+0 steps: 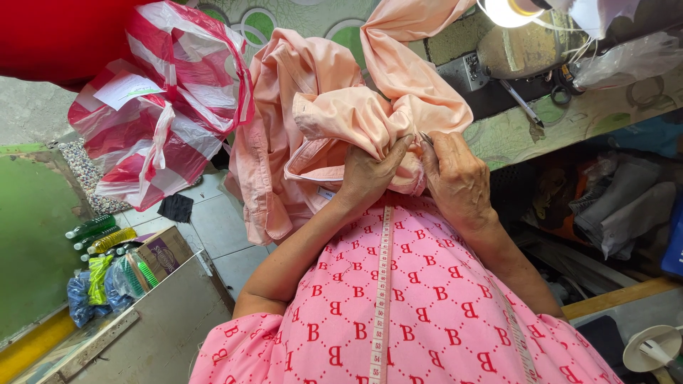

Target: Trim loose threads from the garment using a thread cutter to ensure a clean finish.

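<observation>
item: peach shirt [341,114], bunching against the chest | left hand [370,171] pinching a fold | right hand [455,178] pinching a small metal tool [425,139] beside it | risk: tip likely nicking cloth or thumb

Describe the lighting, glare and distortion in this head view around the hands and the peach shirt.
Head view: a lamp at the top edge is blown out white; the peach shirt and both hands, left hand and right hand, are evenly lit and sharp; the wide lens bends the edges; the red shape at top left is soft.
</observation>
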